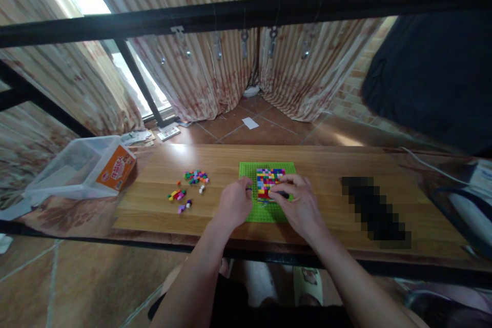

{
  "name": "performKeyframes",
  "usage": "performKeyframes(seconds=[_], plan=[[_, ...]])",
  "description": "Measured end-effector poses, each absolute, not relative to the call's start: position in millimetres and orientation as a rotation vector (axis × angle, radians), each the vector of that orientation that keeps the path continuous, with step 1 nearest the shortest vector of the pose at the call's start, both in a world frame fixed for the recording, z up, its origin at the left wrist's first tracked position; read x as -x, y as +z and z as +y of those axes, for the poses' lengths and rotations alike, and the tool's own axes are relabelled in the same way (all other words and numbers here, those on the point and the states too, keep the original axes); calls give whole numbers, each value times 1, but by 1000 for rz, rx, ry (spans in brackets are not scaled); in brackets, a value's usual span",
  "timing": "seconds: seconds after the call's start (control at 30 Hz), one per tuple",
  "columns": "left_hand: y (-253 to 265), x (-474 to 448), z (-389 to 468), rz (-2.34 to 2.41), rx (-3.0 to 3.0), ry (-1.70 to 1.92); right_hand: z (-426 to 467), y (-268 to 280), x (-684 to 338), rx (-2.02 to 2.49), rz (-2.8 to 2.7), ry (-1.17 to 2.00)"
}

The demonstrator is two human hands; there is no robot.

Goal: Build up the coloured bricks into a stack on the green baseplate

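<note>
A green studded baseplate (265,215) lies on the wooden table in front of me. On it sits a block of many-coloured toy bricks (265,180), with a red part at its near side. My left hand (235,202) is at the plate's left edge with its fingers curled closed. A bit of dark blue or purple shows at its fingertips, too small to name. My right hand (300,200) is closed in a pinch at the right side of the brick block. A short dark, slim piece (283,194) shows between its fingers, and its kind is unclear.
Loose small bricks (196,177) lie in a heap left of the plate, with several more bricks (177,195) nearer me. A clear plastic bin (77,169) with an orange label stands far left. A pixelated dark patch (376,210) covers something at right. A black rail (215,13) crosses above.
</note>
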State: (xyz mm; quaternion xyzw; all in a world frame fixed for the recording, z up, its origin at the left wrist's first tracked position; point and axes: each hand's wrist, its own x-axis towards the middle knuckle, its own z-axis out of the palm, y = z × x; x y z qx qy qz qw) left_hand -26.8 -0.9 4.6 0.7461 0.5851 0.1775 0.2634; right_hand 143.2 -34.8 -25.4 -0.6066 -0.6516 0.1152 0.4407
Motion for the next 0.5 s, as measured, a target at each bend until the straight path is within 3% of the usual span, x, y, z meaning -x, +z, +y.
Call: performKeyframes(seconds=[0.5], plan=[[5, 24, -6, 1566, -2046, 450, -28, -31, -145, 1502, -1603, 275]])
